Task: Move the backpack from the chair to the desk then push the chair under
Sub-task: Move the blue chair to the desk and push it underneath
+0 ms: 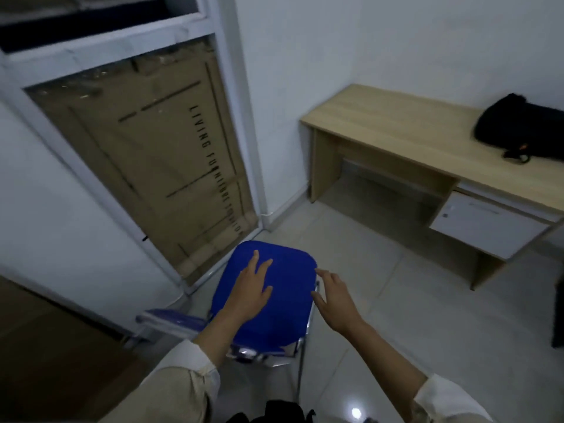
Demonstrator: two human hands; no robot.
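Observation:
A black backpack (522, 128) lies on the right part of the light wooden desk (396, 129), against the white wall. The blue chair (283, 303) with a chrome frame stands on the floor in front of me, well apart from the desk, its seat bare. My left hand (248, 285) hovers over or rests on the seat with fingers spread and holds nothing. My right hand (334, 296) is at the seat's right edge, fingers apart, also holding nothing.
A white drawer unit (485, 227) hangs under the desk's right side, with a leg gap to its left. A large cardboard box (158, 154) leans behind a glass panel at left. Tiled floor (396, 300) lies between chair and desk.

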